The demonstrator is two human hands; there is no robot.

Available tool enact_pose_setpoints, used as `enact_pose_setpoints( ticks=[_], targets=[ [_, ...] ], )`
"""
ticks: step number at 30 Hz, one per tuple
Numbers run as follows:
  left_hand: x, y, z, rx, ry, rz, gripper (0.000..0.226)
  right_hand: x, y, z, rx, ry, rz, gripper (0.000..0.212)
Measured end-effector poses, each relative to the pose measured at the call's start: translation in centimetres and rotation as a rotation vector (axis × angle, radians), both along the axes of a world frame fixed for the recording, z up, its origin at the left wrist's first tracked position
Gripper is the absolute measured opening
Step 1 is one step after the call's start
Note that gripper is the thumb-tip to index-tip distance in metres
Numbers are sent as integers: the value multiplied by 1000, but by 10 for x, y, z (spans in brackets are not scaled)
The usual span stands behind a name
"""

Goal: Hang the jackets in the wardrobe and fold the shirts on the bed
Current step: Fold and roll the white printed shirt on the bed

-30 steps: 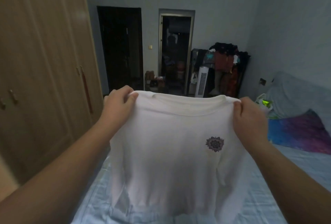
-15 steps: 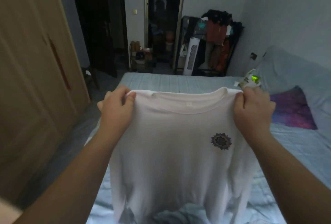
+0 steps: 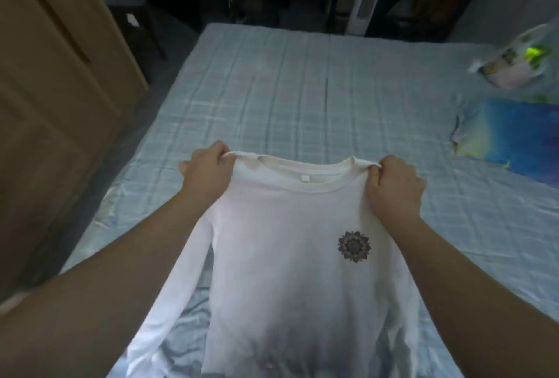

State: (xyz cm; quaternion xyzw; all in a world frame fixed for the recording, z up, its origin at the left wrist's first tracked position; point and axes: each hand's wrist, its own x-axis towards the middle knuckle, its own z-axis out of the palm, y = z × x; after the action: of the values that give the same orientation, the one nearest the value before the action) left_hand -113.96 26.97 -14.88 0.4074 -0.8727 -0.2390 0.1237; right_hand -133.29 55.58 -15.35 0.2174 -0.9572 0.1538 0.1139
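A white long-sleeved shirt with a small dark flower print on its chest hangs spread out in front of me over the bed. My left hand grips its left shoulder and my right hand grips its right shoulder. The collar is stretched between them. The sleeves droop down on both sides. The hem is lost among crumpled cloth at the near edge of the bed. The wooden wardrobe stands on the left with its doors closed.
The bed has a pale blue checked sheet. A blue and yellow pillow lies at the right, with a plastic bag behind it. Beyond the bed's far edge are a dark doorway and a white tower fan.
The view has tilted down from the room to the bed. Both hands have brought the shirt lower, toward the sheet, still gripping its shoulders.
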Motion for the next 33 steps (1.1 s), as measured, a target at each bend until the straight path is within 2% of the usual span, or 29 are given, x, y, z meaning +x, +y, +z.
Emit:
enact_pose_setpoints(
  ticks=[5, 9, 14, 18, 21, 23, 26, 28, 30, 33],
  targets=[
    [-100, -47, -153, -26, -178, -11, 16, -106, -61, -166, 126, -138, 44, 18],
    [-156, -81, -271, -154, -260, -75, 18, -162, -98, -296, 241, -205, 48, 22],
    [-196, -106, -383, -203, -351, -106, 16, -188, -114, -394, 216, -127, 38, 21],
    [-191, -101, -412, -384, -232, -60, 17, -187, -110, -402, 92, -91, 51, 18],
    [-186, -103, -406, -317, -149, -71, 26, -186, -105, -393, 19, -165, 121, 27],
    [-185, -106, -397, -307, -102, -128, 34, -181, -102, -382, -42, -176, 162, 36],
    [-180, -93, -377, -432, -104, -308, 50, -161, -96, -359, -85, -109, 178, 41],
    [-171, -63, -369, -405, -171, -419, 58, -133, -93, -347, -13, -111, 220, 47],
    [-161, -35, -373, -342, -287, -485, 64, -107, -93, -351, 157, -149, 280, 55],
    [-155, -22, -393, -297, -441, -456, 70, -96, -92, -379, 367, -258, 259, 68]
  ],
)
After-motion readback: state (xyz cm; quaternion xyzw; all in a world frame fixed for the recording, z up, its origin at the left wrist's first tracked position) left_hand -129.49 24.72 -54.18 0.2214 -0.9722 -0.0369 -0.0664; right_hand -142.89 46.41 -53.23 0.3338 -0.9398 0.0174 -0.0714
